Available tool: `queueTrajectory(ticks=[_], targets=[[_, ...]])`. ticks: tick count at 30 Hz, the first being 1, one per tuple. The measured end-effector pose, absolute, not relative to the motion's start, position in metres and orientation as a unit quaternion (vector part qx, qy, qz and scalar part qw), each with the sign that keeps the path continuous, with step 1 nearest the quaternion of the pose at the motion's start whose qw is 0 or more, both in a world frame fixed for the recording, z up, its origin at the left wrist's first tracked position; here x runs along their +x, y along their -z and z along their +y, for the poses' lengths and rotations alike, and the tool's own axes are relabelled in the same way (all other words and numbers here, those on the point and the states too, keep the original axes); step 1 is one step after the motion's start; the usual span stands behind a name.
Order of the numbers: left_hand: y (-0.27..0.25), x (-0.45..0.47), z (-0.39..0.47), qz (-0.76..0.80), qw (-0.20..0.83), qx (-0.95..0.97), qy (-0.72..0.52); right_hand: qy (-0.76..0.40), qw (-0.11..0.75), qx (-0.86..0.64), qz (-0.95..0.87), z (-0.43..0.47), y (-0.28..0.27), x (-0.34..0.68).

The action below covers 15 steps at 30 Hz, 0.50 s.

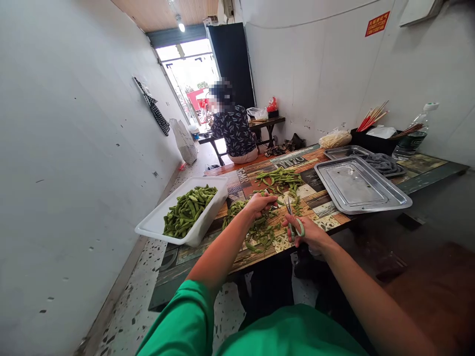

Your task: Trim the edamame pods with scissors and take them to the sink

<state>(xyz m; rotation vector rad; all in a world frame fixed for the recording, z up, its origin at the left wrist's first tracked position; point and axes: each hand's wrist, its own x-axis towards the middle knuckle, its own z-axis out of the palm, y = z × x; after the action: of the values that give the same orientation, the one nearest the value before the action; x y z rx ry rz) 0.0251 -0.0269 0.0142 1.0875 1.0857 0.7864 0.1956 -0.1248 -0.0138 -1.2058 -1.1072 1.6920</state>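
Observation:
My left hand (261,203) is closed in a pinch above the table, with the end of a green edamame pod (280,202) showing at its fingertips. Just to the right, my right hand (306,231) grips a pair of scissors (296,225) with pale green handles. The blades point up and away, close to the pod, and look slightly parted. Loose edamame pods (280,179) lie in a heap beyond my hands. Trimmed bits (260,237) are scattered beneath and around them. On the left, a white plastic tub (150,228) holds a pile of pods.
Metal trays (361,185) rest on the table's right side, one with a grey cloth. Behind them are a black box of skewers (374,141) and a plastic bottle (413,133). Another person (234,128) sits at a farther table, back turned. Walls flank both sides.

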Motion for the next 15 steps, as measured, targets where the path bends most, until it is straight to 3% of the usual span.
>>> queueTrajectory(ticks=[15], targets=[[-0.024,0.038,-0.057,0.475,0.653,0.432,-0.400,-0.632,0.402,-0.498,-0.437,-0.117,0.009,0.182]])
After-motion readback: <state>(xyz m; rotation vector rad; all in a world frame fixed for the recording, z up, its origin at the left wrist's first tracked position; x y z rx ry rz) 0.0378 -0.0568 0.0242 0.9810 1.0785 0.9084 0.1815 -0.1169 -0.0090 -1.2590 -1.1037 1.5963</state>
